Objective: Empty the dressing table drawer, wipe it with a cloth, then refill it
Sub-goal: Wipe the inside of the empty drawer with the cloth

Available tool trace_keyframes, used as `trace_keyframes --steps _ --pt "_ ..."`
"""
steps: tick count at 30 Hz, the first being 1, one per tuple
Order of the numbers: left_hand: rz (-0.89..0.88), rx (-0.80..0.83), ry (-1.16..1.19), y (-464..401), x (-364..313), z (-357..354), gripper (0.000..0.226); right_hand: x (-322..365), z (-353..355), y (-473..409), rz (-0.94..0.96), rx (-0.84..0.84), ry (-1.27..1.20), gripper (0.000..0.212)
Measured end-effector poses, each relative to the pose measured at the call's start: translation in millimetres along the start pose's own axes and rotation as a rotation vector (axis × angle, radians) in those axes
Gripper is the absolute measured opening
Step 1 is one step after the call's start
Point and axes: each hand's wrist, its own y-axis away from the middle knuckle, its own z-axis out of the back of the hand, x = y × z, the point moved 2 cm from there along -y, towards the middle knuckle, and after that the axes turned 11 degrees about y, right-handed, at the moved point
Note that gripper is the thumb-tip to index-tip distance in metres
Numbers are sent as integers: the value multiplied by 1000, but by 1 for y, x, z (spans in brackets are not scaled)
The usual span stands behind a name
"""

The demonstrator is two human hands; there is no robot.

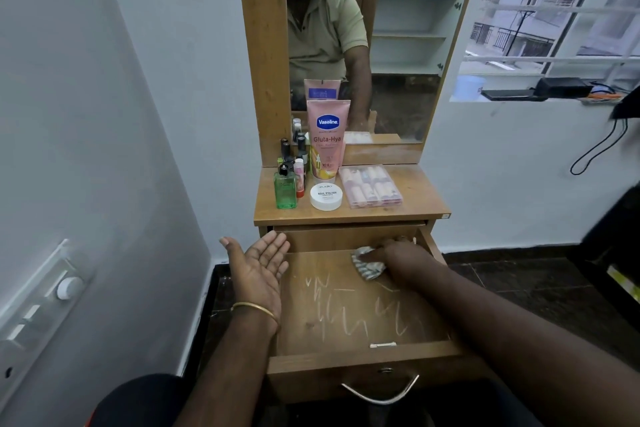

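Note:
The wooden drawer (363,352) is pulled out, and its floor shows pale chalky streaks and holds no items. My right hand (398,258) grips a crumpled patterned cloth (369,267) pressed against the floor at the back right corner. My left hand (259,265) hovers palm up with straight fingers over the drawer's left wall, holding nothing. On the tabletop (422,198) stand a pink Vaseline tube (327,139), a green bottle (285,189), a white nail polish remover tub (326,196), several small bottles (292,152) and a clear case of press-on nails (370,185).
A mirror (391,45) rises behind the tabletop. A white wall with a switch panel (41,305) is close on the left. A window (554,17) and a hanging black cable (599,149) are on the right. The drawer's metal handle (381,392) faces me.

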Motion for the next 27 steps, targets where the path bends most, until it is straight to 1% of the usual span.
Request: trace_keyframes --steps 3,6,7,9,12,16,18,20,22,24,27 --pt "-1 -2 3 0 0 0 94 3 -4 8 -107 -20 -27 44" --pt "2 -1 9 1 -1 0 94 32 -11 4 -305 -56 -163 39" --pt "2 2 7 1 -1 0 94 42 -12 -1 -363 -59 -216 39" --pt "1 15 -10 1 -1 0 94 58 -16 -13 -413 -45 -279 45" --pt "3 39 -42 1 0 -1 92 91 -1 -22 -256 -5 -233 41" --pt "2 44 -56 1 0 -1 91 128 26 -17 11 -34 -130 43" --pt "1 45 -57 2 1 -1 90 135 29 -15 130 -41 -95 38" --pt "2 48 -61 2 1 -1 90 125 28 -16 206 -44 -118 34" --pt "3 51 -70 2 1 -1 91 105 26 -14 257 -35 -139 30" --pt "1 53 -71 2 1 0 92 82 27 -7 269 -24 -146 29" --pt "9 56 -63 3 1 2 93 43 22 8 199 -2 -158 31"
